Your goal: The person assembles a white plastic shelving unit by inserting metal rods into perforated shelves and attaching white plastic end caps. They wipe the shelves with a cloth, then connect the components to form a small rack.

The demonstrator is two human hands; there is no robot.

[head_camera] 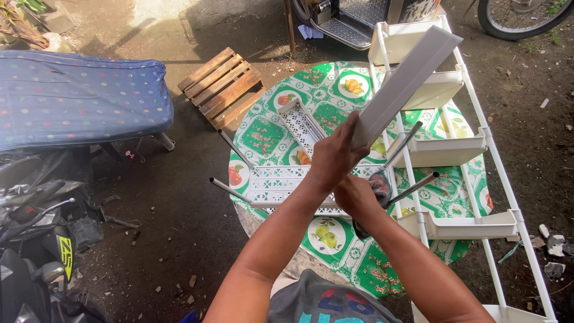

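OK, left hand (333, 157) clamps the near end of a white panel (405, 84), angled up far-right over the table (263, 134). Right hand (357, 197) wraps a dark tool (380, 186), touching the perforated shelf (272, 185). Rack (478, 143) crowds right; bare ground left.

Single head-worn view: looks steeply down, close over both forearms, onto round table (272, 128) and surrounding dirt ground (179, 221).

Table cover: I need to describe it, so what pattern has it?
Green and white tablecloth with fruit pictures; head view.
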